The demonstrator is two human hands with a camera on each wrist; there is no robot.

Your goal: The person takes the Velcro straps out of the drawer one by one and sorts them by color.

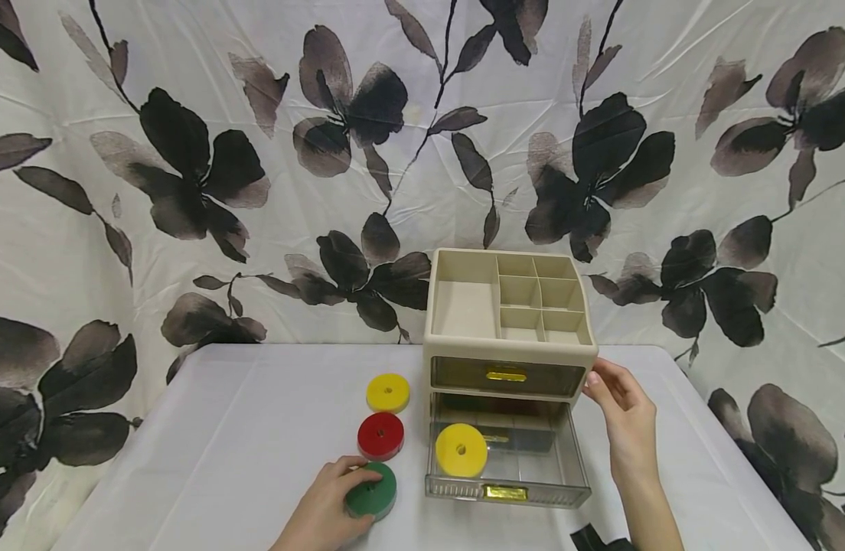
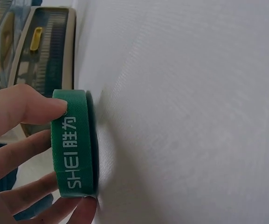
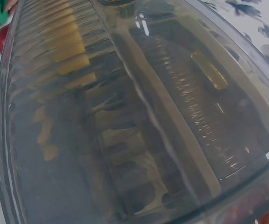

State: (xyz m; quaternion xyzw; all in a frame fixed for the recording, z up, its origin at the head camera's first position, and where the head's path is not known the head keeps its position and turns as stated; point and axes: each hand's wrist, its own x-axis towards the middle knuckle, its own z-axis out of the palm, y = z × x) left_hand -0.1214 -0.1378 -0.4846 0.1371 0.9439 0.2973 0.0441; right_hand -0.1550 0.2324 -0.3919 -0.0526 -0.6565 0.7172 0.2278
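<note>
My left hand grips a green roll of fabric tape between thumb and fingers, at the table's front left of the drawer. White lettering on the roll's rim shows in the left wrist view, where the tape roll stands edge-on. Whether it touches the table is unclear. A beige desktop organizer has its lower clear drawer pulled out, with a yellow roll inside at the left. My right hand rests against the organizer's right side; some of its fingertips are hidden.
A red roll and another yellow roll lie in a row behind the green one. The organizer's upper drawer is closed, below a compartment top. A black object shows at the front edge. A floral cloth hangs behind the table.
</note>
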